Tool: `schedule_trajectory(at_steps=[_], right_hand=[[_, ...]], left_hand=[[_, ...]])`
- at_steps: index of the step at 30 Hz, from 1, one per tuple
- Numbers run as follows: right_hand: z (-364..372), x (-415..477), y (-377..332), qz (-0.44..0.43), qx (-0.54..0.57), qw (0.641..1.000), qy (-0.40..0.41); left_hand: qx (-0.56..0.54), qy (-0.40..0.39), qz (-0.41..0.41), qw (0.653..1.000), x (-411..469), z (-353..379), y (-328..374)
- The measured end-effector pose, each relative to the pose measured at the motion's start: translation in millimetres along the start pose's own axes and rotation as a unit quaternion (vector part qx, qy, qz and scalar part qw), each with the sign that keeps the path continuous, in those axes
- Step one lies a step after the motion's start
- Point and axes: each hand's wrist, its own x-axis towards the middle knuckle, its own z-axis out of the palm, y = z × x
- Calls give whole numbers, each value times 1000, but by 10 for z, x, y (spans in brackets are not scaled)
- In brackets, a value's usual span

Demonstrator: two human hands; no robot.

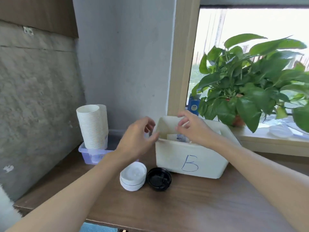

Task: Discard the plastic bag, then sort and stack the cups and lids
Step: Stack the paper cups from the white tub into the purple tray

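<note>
A white bin marked "B" [192,158] stands on the wooden counter. Both my hands hover over its open top. My right hand [192,128] pinches a thin, clear piece of the plastic bag [179,137] above the bin's inside, where white and blue-printed material shows. My left hand [137,139] is curled at the bin's left rim, with a faint clear film between thumb and fingers. A tall stack of white paper cups [91,126] leans in a clear tray [88,155] at the left. In front of the bin lie a stack of white lids [133,175] and a stack of black lids [158,179].
A leafy potted plant [247,84] sits on the window sill to the right, with a blue box [194,105] behind the bin and clear plastic pieces [280,130] further along the sill. Grey walls close the left and back. The counter's front edge [108,222] runs below my arms.
</note>
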Motion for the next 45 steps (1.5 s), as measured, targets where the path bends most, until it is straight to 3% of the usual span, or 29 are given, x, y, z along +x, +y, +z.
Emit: schedule_trajectory(at_steps=[5, 12, 16, 20, 23, 26, 28, 31, 38, 42, 45], right_hand=[[-488, -169, 536, 76, -93, 993, -1], [-453, -59, 770, 87, -94, 991, -46], [-439, 45, 805, 89, -137, 985, 58], [-497, 105, 851, 109, 22, 984, 140], [-514, 70, 808, 82, 127, 985, 88], [-484, 42, 768, 53, 153, 985, 57], [-488, 56, 800, 45, 78, 990, 105], [-551, 73, 954, 100, -54, 980, 163], [-553, 23, 1042, 176, -231, 943, 161], [-586, 6, 1037, 208, -249, 929, 179], [-580, -18, 1007, 222, -289, 919, 148]], left_hand=[[18, -91, 16, 996, 296, 542, 239], [38, -135, 29, 990, 551, 855, 242], [12, -158, 32, 987, 654, 914, 204], [-25, -184, 35, 982, 702, 983, 199], [-80, -190, 31, 978, 715, 1002, 251], [-102, -178, 28, 978, 704, 995, 271], [-104, -169, 21, 980, 686, 985, 266], [-76, -135, 7, 988, 680, 1002, 212], [-29, -121, -7, 992, 689, 1059, 164], [-18, -125, -11, 992, 697, 1071, 157], [-11, -126, -11, 992, 694, 1074, 158]])
